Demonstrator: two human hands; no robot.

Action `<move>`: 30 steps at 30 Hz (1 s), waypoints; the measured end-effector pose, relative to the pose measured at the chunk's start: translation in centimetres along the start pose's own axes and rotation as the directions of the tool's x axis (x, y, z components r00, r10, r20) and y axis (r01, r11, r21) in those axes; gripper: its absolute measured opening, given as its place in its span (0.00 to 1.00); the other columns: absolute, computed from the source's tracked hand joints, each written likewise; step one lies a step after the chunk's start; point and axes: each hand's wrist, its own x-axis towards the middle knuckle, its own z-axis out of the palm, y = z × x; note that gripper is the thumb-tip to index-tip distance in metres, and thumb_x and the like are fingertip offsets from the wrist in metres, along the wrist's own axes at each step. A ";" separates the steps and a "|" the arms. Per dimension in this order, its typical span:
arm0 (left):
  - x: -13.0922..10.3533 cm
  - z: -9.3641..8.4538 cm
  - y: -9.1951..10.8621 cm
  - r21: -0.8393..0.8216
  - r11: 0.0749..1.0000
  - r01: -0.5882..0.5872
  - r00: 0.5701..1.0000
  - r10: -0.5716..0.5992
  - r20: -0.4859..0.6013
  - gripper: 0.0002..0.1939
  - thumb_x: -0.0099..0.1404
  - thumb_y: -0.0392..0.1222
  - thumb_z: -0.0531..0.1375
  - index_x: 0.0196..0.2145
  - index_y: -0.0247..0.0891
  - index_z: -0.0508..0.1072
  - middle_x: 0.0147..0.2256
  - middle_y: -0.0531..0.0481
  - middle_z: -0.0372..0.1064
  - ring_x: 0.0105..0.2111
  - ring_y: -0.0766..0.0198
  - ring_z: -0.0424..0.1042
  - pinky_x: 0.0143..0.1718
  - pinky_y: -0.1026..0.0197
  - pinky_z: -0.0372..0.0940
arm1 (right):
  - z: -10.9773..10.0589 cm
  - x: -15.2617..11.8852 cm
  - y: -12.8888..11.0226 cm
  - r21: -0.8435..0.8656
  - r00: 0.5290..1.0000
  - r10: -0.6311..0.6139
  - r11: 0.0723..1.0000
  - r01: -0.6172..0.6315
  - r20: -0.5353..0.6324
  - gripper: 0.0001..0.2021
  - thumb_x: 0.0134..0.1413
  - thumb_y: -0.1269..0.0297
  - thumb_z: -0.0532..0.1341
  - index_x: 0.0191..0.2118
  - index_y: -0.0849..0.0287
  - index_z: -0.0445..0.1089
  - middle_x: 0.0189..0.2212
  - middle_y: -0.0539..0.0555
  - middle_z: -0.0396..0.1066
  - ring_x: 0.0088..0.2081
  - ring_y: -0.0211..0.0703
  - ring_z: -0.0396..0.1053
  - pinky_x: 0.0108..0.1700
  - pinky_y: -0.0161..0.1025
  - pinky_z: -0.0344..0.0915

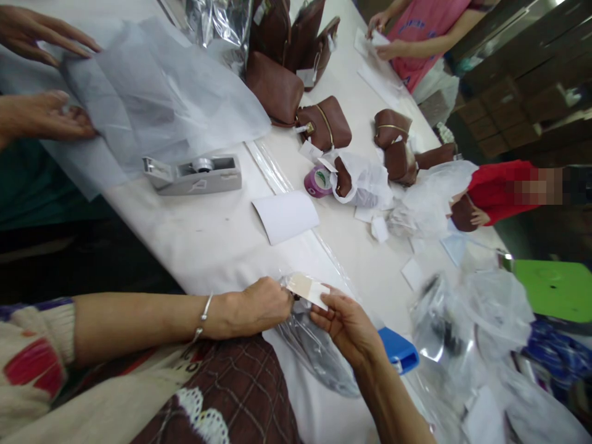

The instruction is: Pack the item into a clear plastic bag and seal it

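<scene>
A grey item in a clear plastic bag point(319, 354) lies at the table's near edge, in front of my lap. My left hand point(266, 303), with a bracelet on the wrist, is closed at the top of this bag; what its fingers grip is too small to tell. Between thumb and fingers, my right hand point(345, 320) pinches a white and cream card tag point(305, 288) just above the bag. Right of my right hand sits a blue plastic holder point(398, 350). A sheet of white paper point(287, 216) lies beyond my hands.
A grey tape dispenser point(197, 176) stands left, beside translucent sheets point(171, 92) that another person's hands hold. Brown pouches point(275, 86) and a purple tape roll point(317, 181) are farther back. Plastic bags point(467, 308) and a green stool point(552, 290) are right. Two people work across the table.
</scene>
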 end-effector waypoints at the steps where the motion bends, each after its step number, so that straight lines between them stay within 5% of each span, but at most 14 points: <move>1: -0.1 -0.4 0.0 -0.028 0.999 -0.040 0.997 0.039 -0.064 0.04 0.64 0.28 0.58 0.35 0.34 0.69 0.31 0.47 0.73 0.26 0.58 0.73 0.19 0.60 0.64 | -0.1 0.0 0.1 -0.014 1.000 -0.011 1.000 0.011 0.006 0.21 0.34 0.71 0.75 0.39 0.64 0.71 0.29 0.53 0.77 0.26 0.40 0.74 0.29 0.35 0.76; 4: -0.3 -1.9 0.0 -0.140 0.976 -0.168 0.966 0.135 -0.219 0.12 0.67 0.45 0.62 0.44 0.35 0.67 0.29 0.52 0.71 0.24 0.62 0.71 0.17 0.61 0.60 | -0.4 0.1 0.0 -0.055 0.996 0.005 0.998 0.000 0.085 0.18 0.36 0.70 0.75 0.37 0.65 0.72 0.26 0.51 0.75 0.23 0.35 0.71 0.24 0.31 0.74; 7: -0.4 -2.7 0.0 -0.171 0.964 -0.202 0.955 0.155 -0.251 0.25 0.64 0.56 0.64 0.50 0.36 0.66 0.27 0.54 0.70 0.21 0.64 0.69 0.14 0.61 0.56 | -0.6 0.2 -0.2 -0.064 0.986 0.056 0.997 -0.047 0.156 0.15 0.39 0.69 0.74 0.34 0.65 0.72 0.25 0.51 0.74 0.21 0.33 0.70 0.19 0.27 0.69; 11: -0.4 -2.5 -0.3 -0.158 0.965 -0.209 0.954 0.165 -0.251 0.19 0.66 0.55 0.62 0.44 0.37 0.70 0.34 0.50 0.72 0.24 0.64 0.70 0.15 0.62 0.59 | -0.6 0.2 -1.0 0.017 0.988 0.110 0.993 -0.113 0.109 0.17 0.37 0.73 0.75 0.36 0.66 0.72 0.25 0.50 0.74 0.20 0.33 0.70 0.16 0.25 0.67; 15: -0.4 -2.1 -0.4 -0.214 0.973 -0.084 0.976 0.038 -0.214 0.30 0.64 0.57 0.64 0.58 0.41 0.63 0.52 0.41 0.69 0.39 0.59 0.75 0.21 0.65 0.67 | -0.1 0.1 -1.8 0.074 0.985 0.155 0.984 -0.161 0.071 0.15 0.38 0.74 0.74 0.34 0.68 0.72 0.20 0.48 0.71 0.14 0.28 0.62 0.11 0.22 0.58; 19: -0.2 -2.0 -0.1 -0.381 0.923 -0.047 0.987 -0.015 -0.158 0.28 0.69 0.52 0.60 0.61 0.39 0.60 0.59 0.42 0.64 0.54 0.55 0.69 0.39 0.61 0.74 | 0.5 0.0 -1.9 0.036 0.984 0.151 0.987 -0.155 0.096 0.13 0.42 0.72 0.73 0.35 0.67 0.72 0.21 0.49 0.71 0.14 0.26 0.60 0.10 0.21 0.55; 22: -0.2 -2.1 0.2 -0.508 0.862 0.001 0.987 -0.082 -0.139 0.25 0.70 0.46 0.60 0.60 0.36 0.60 0.58 0.43 0.66 0.56 0.58 0.68 0.49 0.61 0.71 | 0.3 0.1 -2.0 0.019 0.983 0.156 0.987 -0.159 0.093 0.12 0.43 0.73 0.72 0.35 0.67 0.72 0.22 0.49 0.72 0.14 0.26 0.61 0.11 0.21 0.57; 26: -0.4 -1.7 0.1 -0.364 0.918 0.156 0.981 -0.188 -0.054 0.17 0.70 0.47 0.59 0.52 0.36 0.69 0.49 0.43 0.71 0.43 0.58 0.75 0.34 0.62 0.72 | -0.2 0.5 -2.1 0.044 0.973 0.203 0.977 -0.209 0.105 0.14 0.40 0.74 0.74 0.35 0.68 0.72 0.21 0.49 0.72 0.15 0.26 0.63 0.13 0.19 0.59; 30: 0.6 -0.4 -0.4 -0.114 0.983 0.144 0.989 -0.140 0.045 0.11 0.65 0.49 0.64 0.32 0.38 0.76 0.32 0.45 0.72 0.34 0.55 0.74 0.21 0.64 0.63 | -0.1 0.7 -1.8 0.044 0.965 0.193 0.978 -0.203 0.175 0.17 0.38 0.72 0.75 0.37 0.67 0.73 0.21 0.48 0.72 0.15 0.26 0.63 0.13 0.20 0.59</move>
